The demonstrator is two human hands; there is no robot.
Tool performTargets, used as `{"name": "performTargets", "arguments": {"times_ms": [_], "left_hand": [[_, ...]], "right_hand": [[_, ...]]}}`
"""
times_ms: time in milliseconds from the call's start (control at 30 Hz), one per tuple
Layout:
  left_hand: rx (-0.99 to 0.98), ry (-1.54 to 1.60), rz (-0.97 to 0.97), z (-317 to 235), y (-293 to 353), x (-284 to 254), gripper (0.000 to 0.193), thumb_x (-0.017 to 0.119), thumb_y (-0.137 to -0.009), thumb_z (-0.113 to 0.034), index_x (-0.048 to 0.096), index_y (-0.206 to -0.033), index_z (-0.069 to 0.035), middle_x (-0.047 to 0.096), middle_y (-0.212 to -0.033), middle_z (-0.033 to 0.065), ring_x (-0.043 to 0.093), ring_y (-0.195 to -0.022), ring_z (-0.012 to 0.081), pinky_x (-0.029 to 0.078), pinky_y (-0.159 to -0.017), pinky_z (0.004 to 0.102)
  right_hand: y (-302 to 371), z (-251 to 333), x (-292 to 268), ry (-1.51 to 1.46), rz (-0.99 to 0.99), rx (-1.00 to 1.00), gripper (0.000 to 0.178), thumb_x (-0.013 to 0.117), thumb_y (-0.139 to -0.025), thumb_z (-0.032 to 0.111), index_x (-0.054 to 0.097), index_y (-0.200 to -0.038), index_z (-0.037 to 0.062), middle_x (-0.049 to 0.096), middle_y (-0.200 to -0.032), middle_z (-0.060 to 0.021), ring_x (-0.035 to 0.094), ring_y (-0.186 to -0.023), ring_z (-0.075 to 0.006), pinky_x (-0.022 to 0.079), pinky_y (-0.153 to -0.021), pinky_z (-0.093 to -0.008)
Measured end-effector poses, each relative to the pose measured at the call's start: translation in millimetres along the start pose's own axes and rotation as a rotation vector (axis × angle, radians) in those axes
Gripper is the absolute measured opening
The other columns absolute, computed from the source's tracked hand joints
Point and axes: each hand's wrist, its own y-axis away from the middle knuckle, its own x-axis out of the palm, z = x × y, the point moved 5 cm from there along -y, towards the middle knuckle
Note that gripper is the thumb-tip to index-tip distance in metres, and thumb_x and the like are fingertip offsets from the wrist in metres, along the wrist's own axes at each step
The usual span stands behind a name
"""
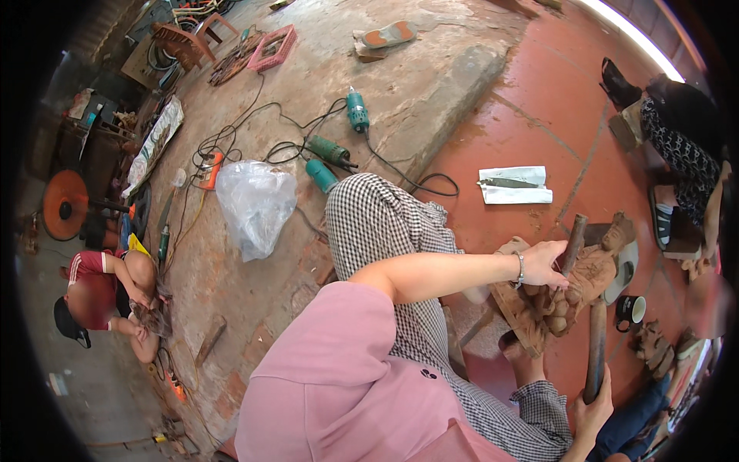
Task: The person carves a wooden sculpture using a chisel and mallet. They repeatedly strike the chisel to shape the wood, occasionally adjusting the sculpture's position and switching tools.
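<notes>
A carved wooden figure (593,273) rests by my feet at the right, tilted against a wooden board (519,317). My left hand (543,266), with a bracelet at the wrist, reaches across to the figure. Its fingers close round the lower part of a brown cylindrical rod (573,245), which looks like a chisel handle; its lower end is hidden by the fingers and the carving. Gripped by its lower end in my right hand (594,404) is a thick wooden club (596,350). The club stands nearly upright, its top close to the figure.
A dark mug (630,309) stands right of the carving. White paper with a flat blade (514,185) lies beyond. Green power tools (357,110), cords and a plastic bag (255,208) lie on the stone slab (431,85). One person (115,300) crouches at left; others sit at right.
</notes>
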Motion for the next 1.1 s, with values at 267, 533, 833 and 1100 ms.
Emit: {"name": "performTargets", "arguments": {"times_ms": [267,533,833,1100], "left_hand": [[-0.118,0.326,-0.252,29.3,-14.7,12.1,0.025,0.055,-0.101,-0.019,0.041,-0.113,-0.001,0.066,-0.091,0.011,0.071,-0.08,0.0191,0.062,-0.066,0.0337],[0.017,0.569,-0.576,57.2,9.5,9.1,0.024,0.049,-0.105,-0.029,0.041,-0.109,-0.007,0.067,-0.097,0.0188,0.072,-0.086,0.028,0.063,-0.067,0.0325],[0.112,0.413,-0.467,41.6,17.3,34.5,0.019,0.048,-0.105,-0.021,0.035,-0.107,-0.007,0.066,-0.097,0.0189,0.072,-0.092,0.03,0.064,-0.07,0.0334],[0.226,0.212,-0.359,23.9,32.1,35.3,0.02,0.051,-0.102,-0.008,0.033,-0.11,-0.003,0.069,-0.1,0.022,0.071,-0.099,0.0319,0.064,-0.078,0.0358]], "right_hand": [[-3.8,-10.8,-17.7,-0.018,0.079,-0.06,0.071,0.06,-0.066,-0.002,0.053,-0.136,0.0042,0.065,-0.118,-0.0237,0.065,-0.106,-0.0406,0.053,-0.087,-0.0436],[-24.7,-17.7,-56.2,0.187,0.287,-0.149,0.068,0.068,-0.06,0.007,0.058,-0.128,0.0103,0.066,-0.09,-0.0129,0.066,-0.084,-0.0347,0.052,-0.07,-0.0434],[-8.4,-24.8,-33.9,0.138,0.491,-0.128,0.065,0.07,-0.058,0.007,0.059,-0.121,0.0092,0.067,-0.091,-0.0121,0.066,-0.085,-0.0336,0.051,-0.071,-0.0432],[-14.5,-22.8,-25.7,0.084,0.522,-0.136,0.068,0.071,-0.058,0.007,0.057,-0.124,0.0081,0.065,-0.092,-0.0142,0.065,-0.088,-0.0348,0.052,-0.074,-0.0438]]}}
